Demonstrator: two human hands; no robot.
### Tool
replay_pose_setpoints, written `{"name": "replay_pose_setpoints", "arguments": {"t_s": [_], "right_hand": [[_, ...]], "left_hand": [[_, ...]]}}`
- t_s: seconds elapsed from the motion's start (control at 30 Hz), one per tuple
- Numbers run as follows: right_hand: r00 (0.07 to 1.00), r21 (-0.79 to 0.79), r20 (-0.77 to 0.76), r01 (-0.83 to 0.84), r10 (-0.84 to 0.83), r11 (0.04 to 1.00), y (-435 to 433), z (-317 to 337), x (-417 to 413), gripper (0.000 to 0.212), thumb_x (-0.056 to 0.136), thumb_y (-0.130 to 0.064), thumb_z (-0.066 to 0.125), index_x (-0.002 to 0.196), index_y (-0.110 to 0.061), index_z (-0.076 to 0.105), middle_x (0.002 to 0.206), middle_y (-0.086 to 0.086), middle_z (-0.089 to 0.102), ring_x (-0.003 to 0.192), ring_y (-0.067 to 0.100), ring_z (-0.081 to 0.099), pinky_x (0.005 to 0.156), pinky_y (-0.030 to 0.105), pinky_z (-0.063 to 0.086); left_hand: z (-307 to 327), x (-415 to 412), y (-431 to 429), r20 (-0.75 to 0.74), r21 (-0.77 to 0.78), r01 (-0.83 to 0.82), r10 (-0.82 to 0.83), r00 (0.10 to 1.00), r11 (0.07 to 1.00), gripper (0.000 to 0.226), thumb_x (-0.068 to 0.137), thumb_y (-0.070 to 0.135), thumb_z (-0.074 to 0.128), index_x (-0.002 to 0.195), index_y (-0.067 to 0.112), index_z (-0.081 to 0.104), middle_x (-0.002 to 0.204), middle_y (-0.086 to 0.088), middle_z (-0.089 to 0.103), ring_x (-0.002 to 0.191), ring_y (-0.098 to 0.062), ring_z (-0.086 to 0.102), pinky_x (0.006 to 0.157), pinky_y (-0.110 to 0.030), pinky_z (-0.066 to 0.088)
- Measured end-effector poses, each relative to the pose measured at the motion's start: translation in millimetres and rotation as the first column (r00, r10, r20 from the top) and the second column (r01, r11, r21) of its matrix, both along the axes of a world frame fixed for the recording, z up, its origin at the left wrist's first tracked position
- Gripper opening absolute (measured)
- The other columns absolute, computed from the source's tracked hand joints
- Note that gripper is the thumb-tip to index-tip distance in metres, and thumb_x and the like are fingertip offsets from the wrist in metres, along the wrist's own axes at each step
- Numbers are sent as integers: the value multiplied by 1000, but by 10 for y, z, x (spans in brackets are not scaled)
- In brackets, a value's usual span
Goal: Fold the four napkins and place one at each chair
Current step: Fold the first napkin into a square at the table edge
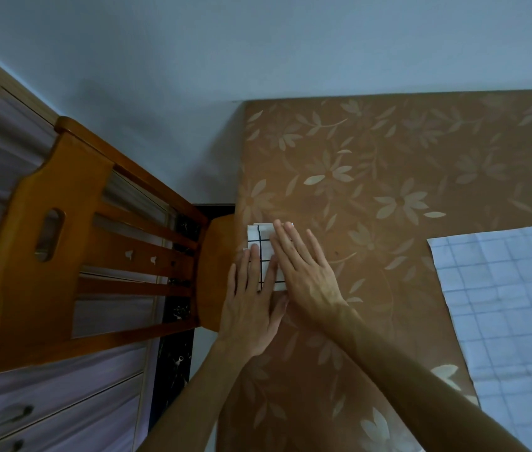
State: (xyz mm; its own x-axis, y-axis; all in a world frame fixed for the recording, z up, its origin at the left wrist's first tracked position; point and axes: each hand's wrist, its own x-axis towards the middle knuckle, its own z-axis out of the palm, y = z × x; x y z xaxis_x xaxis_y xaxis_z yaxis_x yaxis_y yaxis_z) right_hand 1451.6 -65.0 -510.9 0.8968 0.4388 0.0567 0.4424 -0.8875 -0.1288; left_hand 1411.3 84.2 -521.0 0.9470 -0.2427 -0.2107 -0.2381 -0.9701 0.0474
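A folded napkin (263, 252), white with dark grid lines, lies at the left edge of the tabletop (372, 177), just beside the seat of a wooden chair (72, 243). Both hands rest flat on it with fingers stretched out, gripping nothing: the left hand (251, 308) covers its near left part, the right hand (304, 272) its right side. At the right, well apart, a larger checked cloth (506, 308) lies spread on the flower-patterned brown cover.
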Motion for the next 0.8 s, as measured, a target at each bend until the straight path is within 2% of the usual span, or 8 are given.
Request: {"name": "replay_pose_setpoints", "arguments": {"t_s": [0.1, 0.2, 0.37, 0.43, 0.5, 0.53, 0.67, 0.8], "right_hand": [[997, -3, -60, -58, 58, 998, 8, -36, -19, 61, 99, -25, 30, 154, -2, 16, 163, 14, 6, 151, 25, 2, 121, 48, 16], [990, 33, -141, 4, 1, 999, -2, -74, 15, 58, 99, -29, 22, 151, -4, 28, 161, 12, 20, 150, 23, 14, 118, 50, 25], [988, 18, -141, 67, -64, 998, 24, -59, 77, 58, 101, -34, 20, 153, -9, 25, 162, 7, 19, 150, 19, 14, 120, 50, 19], [981, 13, -169, 98, -94, 995, 46, -63, 123, 58, 101, -34, 20, 154, -10, 23, 162, 7, 17, 151, 19, 12, 121, 50, 15], [975, 3, -187, 123, -120, 992, 69, -77, 177, 59, 101, -35, 18, 154, -9, 22, 162, 8, 17, 150, 22, 13, 121, 49, 14], [973, 0, -193, 128, -126, 992, 78, -86, 190, 61, 101, -36, 15, 154, -8, 22, 162, 9, 18, 150, 22, 14, 121, 49, 16], [976, 9, -186, 114, -111, 993, 55, -119, 185, 62, 101, -38, 12, 154, -8, 23, 162, 10, 18, 150, 23, 15, 120, 49, 18], [982, 8, -164, 98, -96, 995, 9, -134, 203, 61, 101, -39, 20, 155, -9, 19, 163, 8, 16, 151, 20, 12, 121, 48, 14]], "left_hand": [[2, 7, 15, 1, -1, 0, 0, 1000, 1000, 71, 101, 58, 13, 158, 18, 0, 165, -14, -10, 152, -27, -11, 123, -50, 10], [32, 10, 7, 2, -9, -1, 1, 1000, 1000, 72, 100, 58, 15, 158, 16, 2, 165, -15, -7, 153, -27, -7, 122, -52, 14], [62, 46, 58, -16, -26, 15, -15, 1000, 1000, 71, 99, 62, 12, 158, 23, 4, 166, -11, -4, 153, -25, -5, 122, -51, 8], [118, 130, 92, -1, -43, 15, -15, 1000, 999, 62, 101, 54, 17, 156, 24, 21, 165, -13, 12, 153, -27, 8, 122, -51, 15], [160, 286, 103, 56, -60, 15, -12, 998, 998, 46, 102, 41, 30, 140, 21, 46, 153, -14, 38, 143, -29, 33, 117, -50, 28], [155, 371, 96, 76, -48, 22, -19, 997, 999, 41, 101, 37, 36, 134, 18, 50, 148, -15, 44, 139, -30, 40, 115, -50, 31], [48, 523, 71, 61, -6, 86, -85, 994, 996, 61, 103, 40, 33, 155, 7, 22, 162, -16, 21, 151, -29, 18, 119, -50, 26], [39, 618, 260, 6, -35, 126, -126, 992, 991, 64, 101, 48, 15, 158, 20, 8, 166, -2, 4, 153, -20, 4, 122, -52, 14]]}}
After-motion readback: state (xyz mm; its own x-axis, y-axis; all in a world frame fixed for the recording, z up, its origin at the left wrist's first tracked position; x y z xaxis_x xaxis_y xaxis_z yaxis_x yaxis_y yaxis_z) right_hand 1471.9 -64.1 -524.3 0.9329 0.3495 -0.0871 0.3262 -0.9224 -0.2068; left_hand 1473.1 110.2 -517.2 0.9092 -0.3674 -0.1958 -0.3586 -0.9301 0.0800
